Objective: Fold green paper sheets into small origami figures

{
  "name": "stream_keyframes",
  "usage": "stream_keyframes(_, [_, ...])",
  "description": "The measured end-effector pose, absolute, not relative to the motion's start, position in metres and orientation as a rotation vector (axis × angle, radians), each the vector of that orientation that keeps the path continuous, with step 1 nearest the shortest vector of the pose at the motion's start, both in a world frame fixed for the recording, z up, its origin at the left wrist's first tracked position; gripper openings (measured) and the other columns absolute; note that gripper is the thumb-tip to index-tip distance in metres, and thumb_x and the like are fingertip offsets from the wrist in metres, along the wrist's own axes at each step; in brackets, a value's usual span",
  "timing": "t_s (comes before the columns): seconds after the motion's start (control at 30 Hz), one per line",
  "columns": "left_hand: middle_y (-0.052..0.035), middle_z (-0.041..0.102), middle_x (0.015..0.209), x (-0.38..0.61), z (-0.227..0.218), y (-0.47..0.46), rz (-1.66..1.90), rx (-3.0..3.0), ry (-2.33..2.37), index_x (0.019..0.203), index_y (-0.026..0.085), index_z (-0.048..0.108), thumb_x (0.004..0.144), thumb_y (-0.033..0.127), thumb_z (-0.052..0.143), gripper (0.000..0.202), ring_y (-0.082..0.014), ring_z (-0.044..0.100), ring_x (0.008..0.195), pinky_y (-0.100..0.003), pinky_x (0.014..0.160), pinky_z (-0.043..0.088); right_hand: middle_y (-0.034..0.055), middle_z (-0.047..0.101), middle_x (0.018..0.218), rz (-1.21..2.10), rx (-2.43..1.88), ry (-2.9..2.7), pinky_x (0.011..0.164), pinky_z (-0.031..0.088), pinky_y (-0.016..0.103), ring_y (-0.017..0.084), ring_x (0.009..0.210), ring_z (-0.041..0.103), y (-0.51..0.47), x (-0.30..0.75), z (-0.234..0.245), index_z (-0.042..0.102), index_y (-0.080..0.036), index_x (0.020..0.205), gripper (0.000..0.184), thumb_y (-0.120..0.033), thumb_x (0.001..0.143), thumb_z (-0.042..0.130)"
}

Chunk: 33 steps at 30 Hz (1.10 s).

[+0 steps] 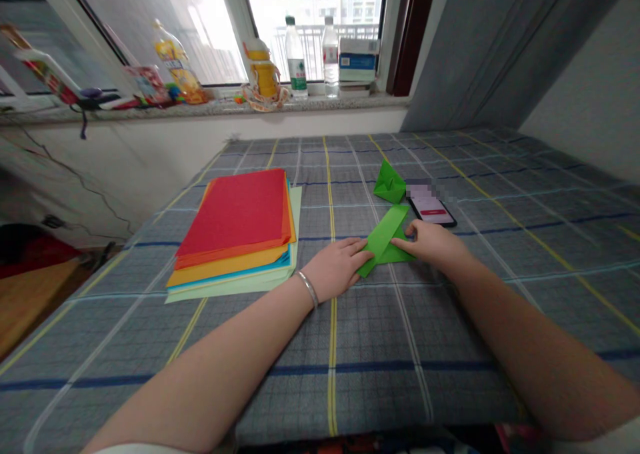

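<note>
A bright green sheet of folded paper (pixel 383 239) lies on the checked cloth in front of me, with a long diagonal flap across its top. My left hand (pixel 336 267), a silver bangle at its wrist, holds the paper's lower left edge under its fingers. On the other side, my right hand (pixel 434 244) pinches the right part of the paper between thumb and fingers. Just beyond it stands a finished-looking green origami piece (pixel 390 183) with a pointed top. The undersides of both hands are hidden.
A stack of coloured paper (pixel 237 211), red on top, lies to the left. A phone (pixel 433 209) with a lit screen is beyond my right hand. Bottles (pixel 296 61), a yellow cup (pixel 265 74) and a box (pixel 359 61) line the windowsill (pixel 340 105).
</note>
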State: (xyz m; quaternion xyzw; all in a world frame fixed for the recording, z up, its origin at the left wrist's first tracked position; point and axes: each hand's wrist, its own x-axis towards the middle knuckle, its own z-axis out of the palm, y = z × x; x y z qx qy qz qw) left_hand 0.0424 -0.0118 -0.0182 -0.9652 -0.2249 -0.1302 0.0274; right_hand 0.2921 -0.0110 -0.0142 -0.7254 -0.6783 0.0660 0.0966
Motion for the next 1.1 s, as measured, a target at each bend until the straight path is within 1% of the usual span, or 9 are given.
stream_keyframes(0.17, [-0.0136, 0.056, 0.13, 0.042, -0.019, -0.01, -0.423, -3.024, -0.723, 0.123, 0.013, 0.053, 0.078, 0.016, 0.063, 0.046, -0.0228, 0.053, 0.119, -0.038, 0.104, 0.043, 0.0104, 0.071, 0.082, 0.307, -2.141, -1.969, 0.059, 0.04, 0.032, 0.026, 0.076, 0.065, -0.005, 0.295, -0.015, 0.065, -0.02, 0.079, 0.043, -0.058, 0.082, 0.047])
stream_keyframes(0.3, [-0.0112, 0.059, 0.124, 0.043, -0.017, -0.009, -0.431, -3.029, -0.697, 0.12, 0.014, 0.053, 0.079, 0.016, 0.062, 0.042, -0.022, 0.055, 0.115, -0.037, 0.101, 0.044, 0.0078, 0.067, 0.067, 0.4, -2.093, -1.934, 0.052, 0.036, 0.031, 0.022, 0.064, 0.061, -0.005, 0.292, -0.013, 0.059, -0.021, 0.066, 0.039, -0.054, 0.083, 0.047])
stream_keyframes(0.5, [-0.0077, 0.066, 0.106, 0.042, -0.006, -0.015, -0.337, -2.937, -0.636, 0.134, 0.015, 0.041, 0.089, 0.018, 0.05, 0.046, -0.0204, 0.063, 0.095, -0.034, 0.082, 0.053, -0.0023, 0.05, 0.05, 0.759, -1.913, -1.75, 0.041, 0.03, 0.026, 0.013, 0.041, 0.046, -0.01, 0.283, -0.008, 0.047, -0.023, 0.066, 0.031, -0.049, 0.082, 0.051])
stream_keyframes(0.6, [-0.0072, 0.063, 0.113, 0.042, -0.001, -0.02, -0.353, -2.86, -0.65, 0.144, 0.023, 0.029, 0.094, 0.016, 0.041, 0.052, -0.0172, 0.064, 0.093, -0.03, 0.078, 0.053, -0.0034, 0.048, 0.05, 0.97, -1.744, -1.613, 0.039, 0.033, 0.025, 0.012, 0.04, 0.045, -0.012, 0.278, -0.005, 0.049, -0.023, 0.07, 0.035, -0.054, 0.084, 0.046])
stream_keyframes(0.7, [-0.0064, 0.056, 0.126, 0.043, 0.001, -0.023, -0.39, -2.798, -0.742, 0.146, 0.032, 0.025, 0.093, 0.017, 0.043, 0.058, -0.0154, 0.064, 0.092, -0.026, 0.074, 0.052, -0.0009, 0.055, 0.054, 1.071, -1.643, -1.491, 0.04, 0.033, 0.023, 0.012, 0.043, 0.049, -0.012, 0.273, -0.005, 0.05, -0.021, 0.072, 0.042, -0.057, 0.088, 0.037])
stream_keyframes(0.8, [-0.0061, 0.051, 0.132, 0.043, 0.0, -0.023, -0.436, -2.76, -0.906, 0.142, 0.033, 0.034, 0.09, 0.016, 0.045, 0.055, -0.0169, 0.064, 0.089, -0.027, 0.069, 0.054, 0.0039, 0.065, 0.071, 1.144, -1.583, -1.445, 0.038, 0.029, 0.021, 0.01, 0.046, 0.053, -0.012, 0.27, -0.006, 0.054, -0.019, 0.083, 0.039, -0.051, 0.091, 0.033])
stream_keyframes(0.9, [-0.0055, 0.054, 0.128, 0.042, -0.004, -0.02, -0.484, -2.778, -1.089, 0.132, 0.028, 0.049, 0.086, 0.017, 0.049, 0.047, -0.0193, 0.064, 0.089, -0.031, 0.071, 0.055, 0.0061, 0.067, 0.082, 1.151, -1.545, -1.499, 0.038, 0.03, 0.02, 0.01, 0.051, 0.057, -0.012, 0.269, -0.008, 0.056, -0.017, 0.091, 0.031, -0.044, 0.09, 0.039])
stream_keyframes(1.0, [-0.0047, 0.059, 0.116, 0.04, -0.009, -0.015, -0.553, -2.856, -1.226, 0.122, 0.024, 0.057, 0.086, 0.014, 0.047, 0.038, -0.0183, 0.064, 0.092, -0.031, 0.078, 0.055, 0.0054, 0.068, 0.082, 1.103, -1.563, -1.613, 0.041, 0.034, 0.02, 0.01, 0.054, 0.058, -0.013, 0.268, -0.009, 0.058, -0.017, 0.083, 0.024, -0.039, 0.086, 0.048])
stream_keyframes(1.1, [-0.0051, 0.057, 0.117, 0.039, -0.014, -0.01, -0.716, -2.918, -1.297, 0.119, 0.023, 0.058, 0.087, 0.011, 0.043, 0.037, -0.0168, 0.063, 0.097, -0.031, 0.085, 0.054, 0.0035, 0.068, 0.076, 1.059, -1.555, -1.688, 0.048, 0.04, 0.022, 0.01, 0.054, 0.057, -0.014, 0.268, -0.011, 0.057, -0.018, 0.075, 0.024, -0.039, 0.085, 0.05])
